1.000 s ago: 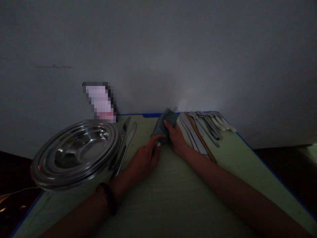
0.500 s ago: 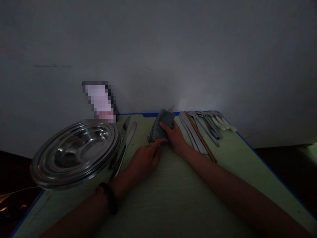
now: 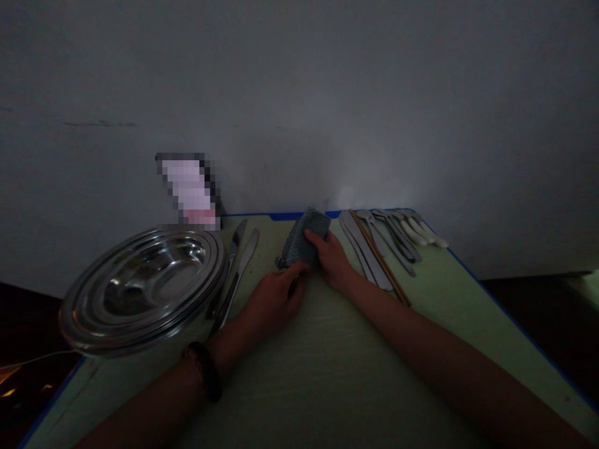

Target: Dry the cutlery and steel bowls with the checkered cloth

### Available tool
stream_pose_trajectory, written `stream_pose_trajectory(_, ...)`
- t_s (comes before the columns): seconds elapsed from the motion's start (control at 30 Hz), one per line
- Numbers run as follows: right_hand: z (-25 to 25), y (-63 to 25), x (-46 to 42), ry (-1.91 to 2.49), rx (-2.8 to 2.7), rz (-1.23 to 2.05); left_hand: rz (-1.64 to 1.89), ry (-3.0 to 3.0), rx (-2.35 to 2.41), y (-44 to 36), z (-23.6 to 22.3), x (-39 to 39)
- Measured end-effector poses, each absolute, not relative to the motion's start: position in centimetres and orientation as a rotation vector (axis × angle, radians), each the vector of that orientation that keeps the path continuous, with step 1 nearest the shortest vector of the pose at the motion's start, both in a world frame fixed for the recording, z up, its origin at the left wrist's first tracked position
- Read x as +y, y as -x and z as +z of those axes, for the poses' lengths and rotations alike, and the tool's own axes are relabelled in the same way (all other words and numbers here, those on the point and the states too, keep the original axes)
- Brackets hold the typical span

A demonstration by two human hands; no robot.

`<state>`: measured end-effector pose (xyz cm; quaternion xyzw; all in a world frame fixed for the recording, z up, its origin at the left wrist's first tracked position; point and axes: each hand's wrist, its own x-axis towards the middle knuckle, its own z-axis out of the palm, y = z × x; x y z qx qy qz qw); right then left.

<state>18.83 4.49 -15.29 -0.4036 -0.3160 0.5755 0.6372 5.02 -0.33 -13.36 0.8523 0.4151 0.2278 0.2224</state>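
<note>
A folded grey-green cloth (image 3: 305,240) with a dark, speckled side edge is held above the far middle of the table. My right hand (image 3: 333,260) is closed on it, with the thumb lying across its front. Just below the cloth's lower edge is my left hand (image 3: 276,298), its thumb and fingers pinched together. Whatever is in that pinch is hidden by the fingers and the cloth. Two table knives (image 3: 239,274) lie to the left of my left hand. Right of my right hand lie more flat knives (image 3: 362,249) and a pair of brown chopsticks (image 3: 381,259).
Stacked shiny metal plates (image 3: 88,312) stand on the left of the green table (image 3: 327,374). Spoons (image 3: 390,243), other cutlery and white-handled pieces (image 3: 416,231) lie at the far right. A blurred, phone-like object (image 3: 187,187) leans on the wall (image 3: 374,93) behind.
The cloth has turned slightly and its lower part has come down a little towards my left hand. A pale tip that showed above the cloth is now out of sight. The tableware has not moved.
</note>
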Motion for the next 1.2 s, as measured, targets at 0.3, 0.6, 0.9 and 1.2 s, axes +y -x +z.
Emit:
stream_pose_trajectory(0.3, -15.62, -18.84, 4.82, 0.946, -0.697, 1.303, 0.608, -2.329, 1.173, -5.14, -13.55, -0.31)
stream_pose_trajectory(0.6, -15.67, -18.71, 5.18, 0.819, -0.591, 1.404, 0.609, -2.329, 1.191, -5.22, -13.56, -0.43)
stream_pose_trajectory(0.9, -15.36, -18.84, 4.82, 0.932, -0.63, 1.329, 0.58, -2.3, 1.213, -5.35, -13.23, -0.6)
stream_pose_trajectory(1.2, -15.29, -18.87, 4.68, 0.923, -0.667, 1.343, 0.574, -2.344, 1.201, -5.23, -13.67, -0.42)
